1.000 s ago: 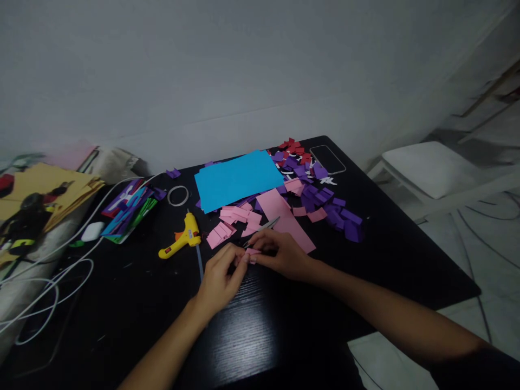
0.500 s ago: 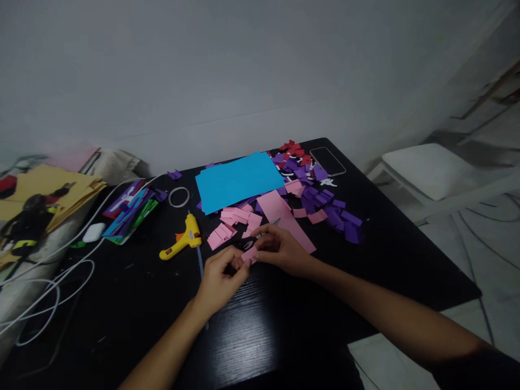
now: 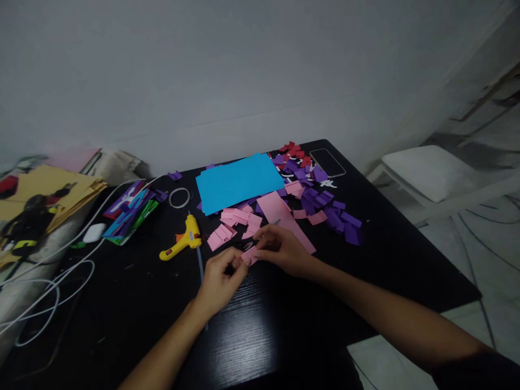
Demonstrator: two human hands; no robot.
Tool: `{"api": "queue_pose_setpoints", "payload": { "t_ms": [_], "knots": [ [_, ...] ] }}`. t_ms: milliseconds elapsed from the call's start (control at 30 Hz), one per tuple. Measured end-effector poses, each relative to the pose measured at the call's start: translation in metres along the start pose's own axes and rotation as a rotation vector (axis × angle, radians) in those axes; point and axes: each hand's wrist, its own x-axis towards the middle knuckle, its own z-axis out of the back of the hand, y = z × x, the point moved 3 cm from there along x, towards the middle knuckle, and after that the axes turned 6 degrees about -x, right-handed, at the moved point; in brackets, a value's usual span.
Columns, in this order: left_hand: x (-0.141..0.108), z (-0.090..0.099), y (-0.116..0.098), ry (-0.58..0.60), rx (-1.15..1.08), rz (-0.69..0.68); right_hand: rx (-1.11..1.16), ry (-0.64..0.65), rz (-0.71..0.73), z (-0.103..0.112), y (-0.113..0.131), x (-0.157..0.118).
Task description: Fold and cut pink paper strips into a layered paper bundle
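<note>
A small piece of pink paper [image 3: 249, 254] is pinched between my two hands above the black table. My left hand [image 3: 222, 276] grips its left end with thumb and fingers. On its right end, my right hand [image 3: 280, 249] closes thumb and forefinger. Just behind the hands lie folded pink paper pieces [image 3: 239, 216] and a long pink paper strip [image 3: 284, 219]. A thin pointed metal tip [image 3: 277, 221] shows beyond my right hand; the rest of that tool is mostly hidden.
Left of my hands lies a yellow glue gun [image 3: 187, 238] with its glue stick trailing. Behind are blue sheets [image 3: 239, 181], purple paper pieces [image 3: 337, 214], red pieces [image 3: 292, 149] and a phone-shaped object [image 3: 327, 162]. White cables [image 3: 57, 292] run along the left; a white stool [image 3: 430, 170] stands right.
Both hands keep hold of the pink paper in nearly the same place. The view has shifted very slightly; nothing else has visibly moved.
</note>
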Motion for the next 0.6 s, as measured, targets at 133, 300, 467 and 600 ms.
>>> {"api": "queue_pose_setpoints", "payload": {
  "t_ms": [133,300,467,600],
  "knots": [
    [0.001,0.0,-0.002,0.017,0.042,-0.051,-0.03,-0.006,0.01,-0.001,0.0,-0.001],
    [-0.001,0.0,-0.004,-0.001,0.088,-0.088,-0.063,-0.016,0.016,-0.001,0.0,-0.001],
    [-0.002,0.007,0.001,-0.065,0.085,-0.066,-0.148,-0.049,0.048,0.0,0.002,-0.001],
    [0.004,0.025,0.006,-0.265,0.215,-0.025,-0.255,-0.105,0.106,0.003,0.005,-0.001]
  ]
}}
